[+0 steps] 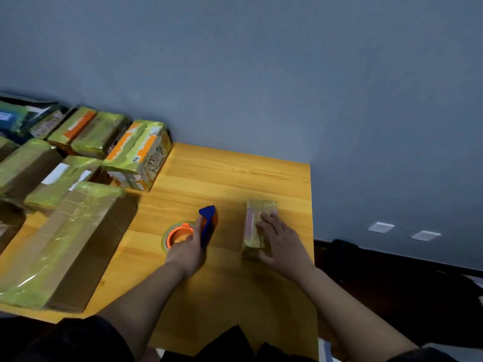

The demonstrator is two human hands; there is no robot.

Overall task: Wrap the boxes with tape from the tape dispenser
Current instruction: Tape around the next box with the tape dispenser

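The left hand (188, 248) is curling round the tape dispenser (192, 229), a rigid blue and orange plastic tool with its greenish tape roll lying flat on the wooden surface (235, 176); it looks light and stiff, best gripped by the blue handle. At about 3 o'clock from it, the right hand (281, 242) is lying with relaxed fingers over the small box (257, 226), a slim block already glossy with yellowish tape, probably light and slick, so it is likely wanting a firm press on top or a grip across its long sides. At 9 to 11 o'clock, larger taped cardboard boxes (78, 205) are crowding together
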